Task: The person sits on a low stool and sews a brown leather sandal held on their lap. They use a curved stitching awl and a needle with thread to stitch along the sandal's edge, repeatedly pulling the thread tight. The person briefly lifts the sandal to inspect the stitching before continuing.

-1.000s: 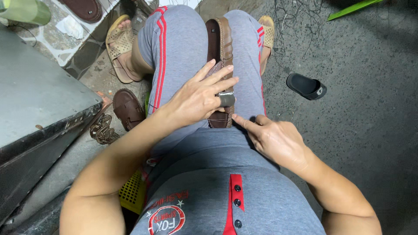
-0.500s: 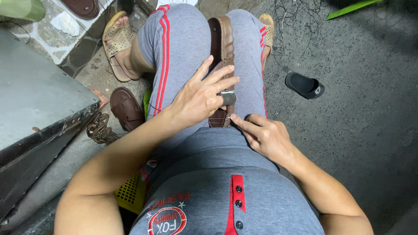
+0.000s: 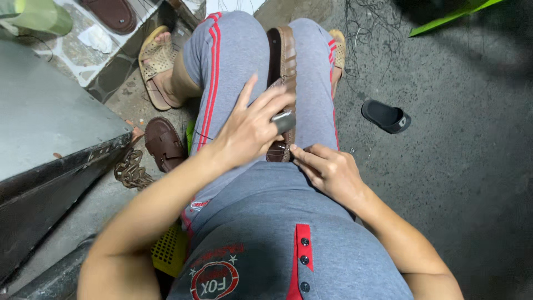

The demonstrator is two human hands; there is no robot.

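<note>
brown sandal (image 3: 284,55) is wedged between the knees, running toward 12 o'clock. left hand (image 3: 252,130) lies loosely spread over its near end, small metal tool (image 3: 283,120) tucked under the fingers. right hand (image 3: 327,169) at 4 o'clock pinches the sandal's heel edge, fingers curled tight

The left forearm comes in from the near left and runs diagonally up toward the middle, wrist straight, ending in the left hand (image 3: 250,130) lying palm down over the lap. Its fingers (image 3: 272,100) are spread and stretched toward the far right, the index raised a little above the others, the thumb tucked out of sight beneath. The right forearm enters from the near right, angled up and leftward. The right hand (image 3: 327,172) sits just nearer than the left one, knuckles up, its fingers (image 3: 302,153) curled and drawn together into a pinch pointing left. Both knees point away, legs close together.
</note>
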